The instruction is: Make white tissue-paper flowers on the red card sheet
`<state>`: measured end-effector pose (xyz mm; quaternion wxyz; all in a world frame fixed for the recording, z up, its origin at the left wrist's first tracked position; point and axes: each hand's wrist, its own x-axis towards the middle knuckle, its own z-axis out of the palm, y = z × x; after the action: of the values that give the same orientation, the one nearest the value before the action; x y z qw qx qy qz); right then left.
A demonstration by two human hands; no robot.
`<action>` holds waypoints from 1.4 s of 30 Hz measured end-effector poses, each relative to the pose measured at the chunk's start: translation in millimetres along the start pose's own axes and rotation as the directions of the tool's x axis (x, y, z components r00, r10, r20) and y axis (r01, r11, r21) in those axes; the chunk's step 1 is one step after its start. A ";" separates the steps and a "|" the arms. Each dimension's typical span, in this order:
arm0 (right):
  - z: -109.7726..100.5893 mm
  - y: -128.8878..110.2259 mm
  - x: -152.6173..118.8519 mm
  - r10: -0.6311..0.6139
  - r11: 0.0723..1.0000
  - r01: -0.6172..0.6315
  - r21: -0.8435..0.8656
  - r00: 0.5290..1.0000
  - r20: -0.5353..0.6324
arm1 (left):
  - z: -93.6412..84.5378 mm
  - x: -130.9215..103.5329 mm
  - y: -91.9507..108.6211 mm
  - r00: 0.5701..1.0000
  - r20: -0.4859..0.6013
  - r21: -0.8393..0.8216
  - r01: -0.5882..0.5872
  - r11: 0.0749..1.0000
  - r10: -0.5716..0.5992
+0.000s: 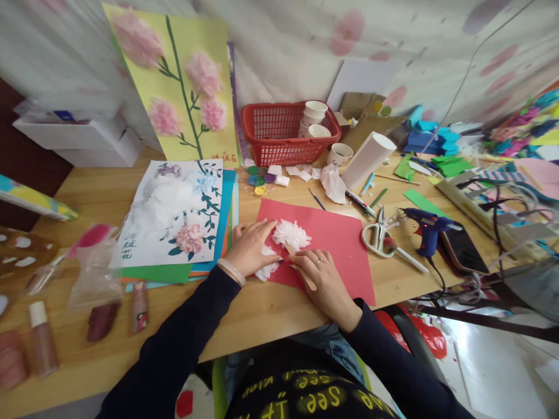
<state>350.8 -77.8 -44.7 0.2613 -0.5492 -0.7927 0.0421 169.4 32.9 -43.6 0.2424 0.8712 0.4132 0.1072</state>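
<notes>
A red sheet [336,233] lies on the wooden table with a white ruffled paper flower [292,234] near its left part. My left hand [251,247] rests at the sheet's left edge, thumb and fingers apart around the flower's left side. More crumpled white paper [267,271] lies beneath and below that hand. My right hand [322,282] is closed round a flat wooden stick [304,274], whose upper end reaches the flower's lower edge. The stick's tip is partly hidden among the white paper.
White scissors [378,235], a blue glue gun [428,230] and a phone [465,250] lie at the right. Behind stands a red basket [288,148] with paper cups. Left are a flower picture [144,233] on coloured sheets and a plastic bag [96,273].
</notes>
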 end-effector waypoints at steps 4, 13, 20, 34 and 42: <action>-5.2 0.0 3.3 0.010 1.000 -0.010 0.021 1.000 -0.027 | -0.2 -0.2 0.0 1.000 -0.005 -0.001 0.002 1.000 -0.002; -12.8 -2.2 -8.4 0.181 0.973 -0.121 0.196 0.928 -0.326 | -1.7 0.9 0.2 1.000 0.008 -0.009 0.016 1.000 -0.016; -26.4 17.6 -17.7 0.342 0.932 -0.243 0.269 0.836 -0.429 | -5.9 -15.8 13.4 0.997 -0.061 0.034 -0.049 0.998 0.051; -49.7 69.2 -43.4 0.306 0.927 -0.208 0.311 0.901 -0.307 | 1.8 -76.7 43.2 0.882 -0.371 0.106 0.350 0.931 -0.290; -42.9 85.0 -58.2 0.437 0.835 -0.321 0.447 0.881 -0.182 | 30.9 -90.5 52.9 0.636 -0.387 -0.123 0.682 0.721 -0.667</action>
<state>457.9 -105.8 -59.3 0.4633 -0.6309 -0.5961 0.1792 159.1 -75.9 -41.9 0.1586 0.6157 0.7506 0.1798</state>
